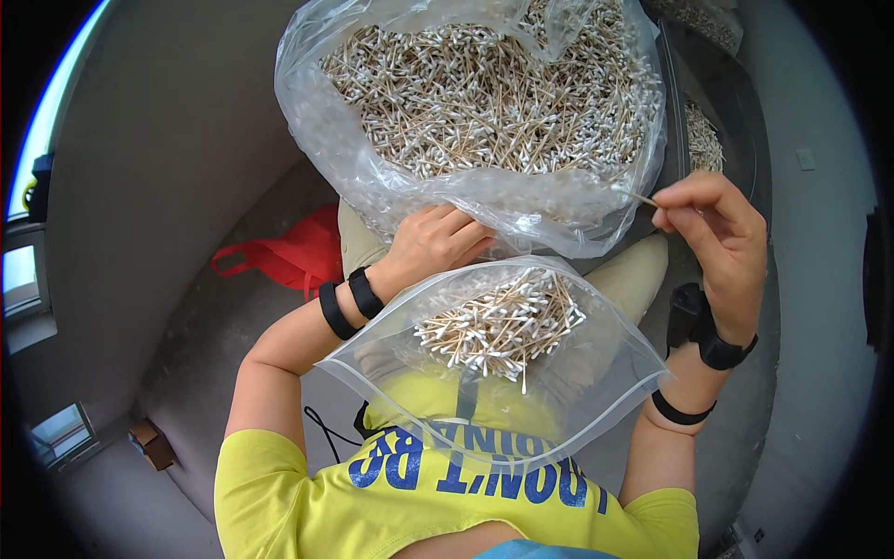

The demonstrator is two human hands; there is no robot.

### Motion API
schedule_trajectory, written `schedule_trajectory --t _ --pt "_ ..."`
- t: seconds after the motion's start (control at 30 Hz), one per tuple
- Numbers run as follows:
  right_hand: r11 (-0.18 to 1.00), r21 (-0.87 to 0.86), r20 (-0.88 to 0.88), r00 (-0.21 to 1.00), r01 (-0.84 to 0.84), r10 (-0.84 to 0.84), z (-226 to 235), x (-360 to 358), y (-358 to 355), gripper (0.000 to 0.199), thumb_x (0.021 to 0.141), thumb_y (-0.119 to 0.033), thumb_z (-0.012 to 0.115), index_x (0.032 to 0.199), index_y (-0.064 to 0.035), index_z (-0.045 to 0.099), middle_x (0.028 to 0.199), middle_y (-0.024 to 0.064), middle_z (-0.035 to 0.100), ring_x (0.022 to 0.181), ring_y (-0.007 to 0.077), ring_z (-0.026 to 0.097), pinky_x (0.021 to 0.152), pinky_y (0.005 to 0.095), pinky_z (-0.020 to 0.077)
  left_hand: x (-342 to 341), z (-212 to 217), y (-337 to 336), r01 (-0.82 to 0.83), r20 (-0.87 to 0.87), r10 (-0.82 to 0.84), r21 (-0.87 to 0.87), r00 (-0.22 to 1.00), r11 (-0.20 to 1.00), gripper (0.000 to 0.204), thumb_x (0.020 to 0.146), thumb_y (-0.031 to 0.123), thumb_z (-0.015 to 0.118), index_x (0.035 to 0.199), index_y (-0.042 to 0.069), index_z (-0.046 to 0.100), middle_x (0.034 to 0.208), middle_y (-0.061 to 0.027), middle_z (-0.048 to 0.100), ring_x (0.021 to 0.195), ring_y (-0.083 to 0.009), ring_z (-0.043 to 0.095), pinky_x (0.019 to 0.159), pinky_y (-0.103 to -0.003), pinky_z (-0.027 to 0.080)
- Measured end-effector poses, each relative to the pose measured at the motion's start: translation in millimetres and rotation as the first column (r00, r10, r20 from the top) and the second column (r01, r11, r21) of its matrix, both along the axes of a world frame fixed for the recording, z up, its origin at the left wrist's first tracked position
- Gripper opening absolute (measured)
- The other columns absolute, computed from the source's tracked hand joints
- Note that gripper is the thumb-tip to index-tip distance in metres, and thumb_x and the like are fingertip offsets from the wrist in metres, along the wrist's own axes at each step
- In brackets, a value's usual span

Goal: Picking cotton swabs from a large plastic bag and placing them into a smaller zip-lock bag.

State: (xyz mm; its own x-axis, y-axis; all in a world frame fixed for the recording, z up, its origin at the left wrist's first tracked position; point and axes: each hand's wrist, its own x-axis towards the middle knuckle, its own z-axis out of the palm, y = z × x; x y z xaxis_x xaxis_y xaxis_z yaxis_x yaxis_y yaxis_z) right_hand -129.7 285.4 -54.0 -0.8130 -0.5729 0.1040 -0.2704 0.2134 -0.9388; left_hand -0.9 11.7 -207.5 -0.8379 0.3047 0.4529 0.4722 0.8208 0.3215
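Observation:
A large clear plastic bag (321,140) full of loose cotton swabs (494,98) stands in front of me, its mouth wide open. My left hand (436,240) is closed on the near side of this bag, with the fingertips partly hidden in its folds. To the right of the bag, my right hand (719,238) pinches a single cotton swab (644,199) between thumb and index finger. A smaller clear zip bag (596,387) lies open across my lap, with a heap of cotton swabs (503,326) inside, apart from both hands.
More swabs (703,135) lie in a dark container (740,112) at the right, and another filled bag (712,23) is behind it. A red bag (284,250) rests on the floor to the left. Farther left are a small brown box (151,444) and a black cable (321,429).

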Motion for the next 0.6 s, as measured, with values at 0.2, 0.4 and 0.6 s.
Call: schedule_trajectory --t 0.2,0.4,0.6 --pt "0.962 0.062 -0.361 0.892 -0.266 0.27 34.6 7.1 -8.0 0.023 0.091 -0.02 0.068 0.098 0.0013 0.07 0.099 0.0138 0.07 0.095 0.0258 0.067 0.083 0.0325 0.0504 -7.6 8.6 -1.6 0.062 0.081 -0.082 0.227 0.993 0.972 0.01 0.083 0.013 0.074 0.09 0.009 0.068 0.07 -0.0036 0.064 0.058 -0.0172 0.063 0.052 -0.03 0.049" --pt "0.991 0.134 -0.039 0.999 -0.011 0.017 -54.3 -24.9 -30.2 0.017 0.097 -0.014 0.062 0.103 -0.0008 0.069 0.093 0.0029 0.067 0.08 0.0087 0.058 0.072 0.0241 0.0458 -5.3 68.2 -42.3 -0.203 -0.011 0.22 0.339 0.976 0.919 0.015 0.08 -0.007 0.07 0.091 0.003 0.071 0.075 -0.0083 0.068 0.063 -0.0144 0.065 0.057 -0.026 0.05" --pt "0.977 0.189 -0.084 0.99 -0.099 0.116 -96.9 -61.6 -96.1 0.018 0.096 -0.015 0.061 0.107 -0.0031 0.07 0.094 0.0065 0.069 0.079 0.0123 0.061 0.071 0.0266 0.0476 -57.8 41.8 -75.9 -0.371 -0.08 0.373 0.046 0.924 0.928 0.028 0.085 0.008 0.07 0.113 0.011 0.068 0.115 -0.0074 0.066 0.116 -0.0312 0.058 0.094 -0.042 0.049"
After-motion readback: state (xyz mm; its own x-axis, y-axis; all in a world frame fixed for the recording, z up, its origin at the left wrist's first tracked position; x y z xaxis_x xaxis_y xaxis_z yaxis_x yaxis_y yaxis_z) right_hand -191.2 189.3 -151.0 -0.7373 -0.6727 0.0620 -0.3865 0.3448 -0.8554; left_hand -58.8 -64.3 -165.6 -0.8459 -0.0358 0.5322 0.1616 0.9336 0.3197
